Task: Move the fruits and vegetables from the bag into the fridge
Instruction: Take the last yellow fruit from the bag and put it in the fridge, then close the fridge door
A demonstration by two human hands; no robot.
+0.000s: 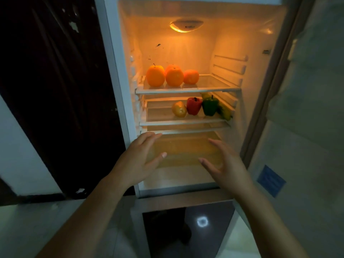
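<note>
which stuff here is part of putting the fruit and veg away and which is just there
Part of the job: fridge, oranges, red pepper, green pepper, yellow fruit, bananas, left hand, right hand.
Just there: blue sticker, lamp, dark door at left.

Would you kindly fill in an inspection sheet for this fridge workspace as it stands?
Surface: upper shelf and middle shelf, lit by the fridge lamp.
Job's things: oranges on the upper shelf; yellow fruit, red pepper, green pepper and bananas on the middle shelf; bag not in view.
Clutter: dark specks on the back wall.
Hands: left hand and right hand open, empty, before the bottom compartment.
Cables: nothing seen.
Surroundings: fridge door open at right, blue sticker on it; dark panel at left.
</note>
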